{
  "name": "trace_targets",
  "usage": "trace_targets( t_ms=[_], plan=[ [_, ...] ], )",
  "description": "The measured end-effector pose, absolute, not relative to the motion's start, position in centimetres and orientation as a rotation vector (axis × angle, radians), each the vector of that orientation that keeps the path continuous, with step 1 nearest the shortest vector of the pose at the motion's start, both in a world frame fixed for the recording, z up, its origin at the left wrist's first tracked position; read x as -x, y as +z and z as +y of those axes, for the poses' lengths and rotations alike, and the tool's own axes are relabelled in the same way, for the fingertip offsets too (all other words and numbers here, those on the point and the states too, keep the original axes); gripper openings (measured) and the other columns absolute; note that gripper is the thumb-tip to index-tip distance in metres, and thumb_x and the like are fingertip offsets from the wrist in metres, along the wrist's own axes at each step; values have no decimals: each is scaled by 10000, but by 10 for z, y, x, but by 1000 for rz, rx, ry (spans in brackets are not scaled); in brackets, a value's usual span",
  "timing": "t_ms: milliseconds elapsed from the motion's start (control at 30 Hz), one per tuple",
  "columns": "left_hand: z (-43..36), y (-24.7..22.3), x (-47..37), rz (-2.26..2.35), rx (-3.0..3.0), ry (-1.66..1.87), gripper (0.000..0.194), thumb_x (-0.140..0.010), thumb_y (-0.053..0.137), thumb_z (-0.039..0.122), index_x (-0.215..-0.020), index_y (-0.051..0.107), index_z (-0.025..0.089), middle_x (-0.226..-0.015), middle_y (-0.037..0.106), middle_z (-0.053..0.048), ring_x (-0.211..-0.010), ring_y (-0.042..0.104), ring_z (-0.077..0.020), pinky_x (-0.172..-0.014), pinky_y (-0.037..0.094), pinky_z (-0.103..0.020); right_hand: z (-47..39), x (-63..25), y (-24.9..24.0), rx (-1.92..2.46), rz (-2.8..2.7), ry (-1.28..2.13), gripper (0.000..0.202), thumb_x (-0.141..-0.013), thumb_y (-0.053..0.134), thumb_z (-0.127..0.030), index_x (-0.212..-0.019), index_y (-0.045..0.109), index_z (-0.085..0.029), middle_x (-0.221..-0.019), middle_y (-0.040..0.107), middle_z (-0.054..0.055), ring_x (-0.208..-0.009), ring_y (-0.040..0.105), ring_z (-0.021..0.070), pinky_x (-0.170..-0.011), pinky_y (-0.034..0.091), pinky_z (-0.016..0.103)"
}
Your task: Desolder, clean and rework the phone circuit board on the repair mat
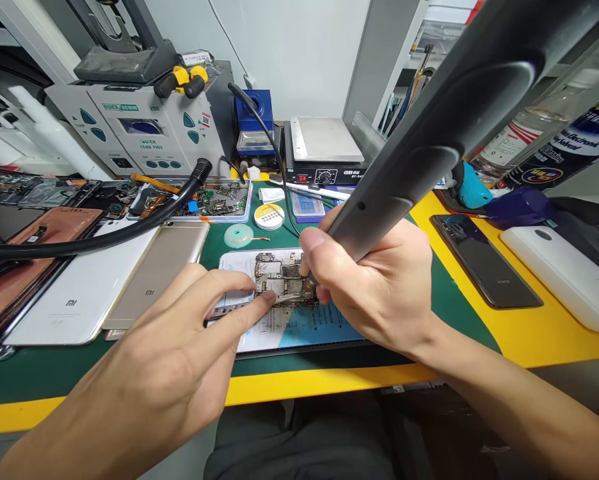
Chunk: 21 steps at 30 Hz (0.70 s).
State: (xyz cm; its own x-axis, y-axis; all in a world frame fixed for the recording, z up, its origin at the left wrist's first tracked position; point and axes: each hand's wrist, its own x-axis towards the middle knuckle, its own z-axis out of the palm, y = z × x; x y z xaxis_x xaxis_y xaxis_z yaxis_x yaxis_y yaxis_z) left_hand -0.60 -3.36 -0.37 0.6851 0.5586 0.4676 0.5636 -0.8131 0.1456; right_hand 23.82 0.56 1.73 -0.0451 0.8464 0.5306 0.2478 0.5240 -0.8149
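A small circuit board (279, 270) lies on a white and blue pad (324, 327) at the centre of the bench. My left hand (189, 333) reaches in from the lower left, its index and middle fingers over the board's left part. Those fingers hold a thin metal tool (228, 309), whose fine tip crosses the board. Wrapped round a thick dark-grey handheld tool (404, 147), my right hand (374, 280) is at the board's right edge. The tool slants up to the upper right, and its lower end is mostly hidden by my fingers.
Phone backs (79, 287) lie at the left, under a black hose (79, 248). Behind them stands a grey station (139, 133). A round tin (268, 217) and a green disc (238, 235) sit beyond the pad. A dark phone (486, 260) and a white device (559, 277) lie right.
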Motion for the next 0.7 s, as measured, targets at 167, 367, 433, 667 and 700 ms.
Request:
trace_targets(
  t_ms=[167,367,433,667,700],
  plan=[
    [-33,-5,3,-974,2836,-818,448,-1088,499,-25,-1470,657,147,-1354,650,-121,-1073,604,-223,-963,554,-380,7,-239,17,954,-1601,609,337,-941,766,-225,-649,601,-245,-632,577,-41,-580,525,131,-551,452,326],
    [-33,-5,6,-984,2831,-812,483,-1076,527,0,-1492,671,199,-1372,670,-109,-1081,637,-235,-947,583,-391,6,-239,19,948,-1618,613,345,-926,749,-183,-629,586,-244,-631,572,-31,-581,510,127,-537,440,323],
    [-33,-6,8,-967,2825,-785,472,-1086,535,7,-1499,674,190,-1404,657,-122,-1128,632,-245,-981,569,-403,5,-239,20,946,-1559,602,333,-928,759,-179,-647,591,-243,-643,587,-29,-579,525,124,-523,451,310],
    [-27,-8,9,-989,2803,-829,457,-1088,569,3,-1446,726,241,-1371,681,-110,-1161,615,-257,-976,559,-411,6,-236,22,1027,-1456,754,397,-990,780,-260,-673,541,-246,-656,619,-5,-555,567,130,-437,455,269],
    [-27,-8,9,-996,2799,-835,447,-1087,578,2,-1435,726,241,-1325,690,-102,-1164,619,-255,-961,566,-398,6,-236,22,1030,-1462,774,395,-995,781,-274,-683,539,-249,-659,623,-4,-553,566,132,-431,453,269]
  ],
)
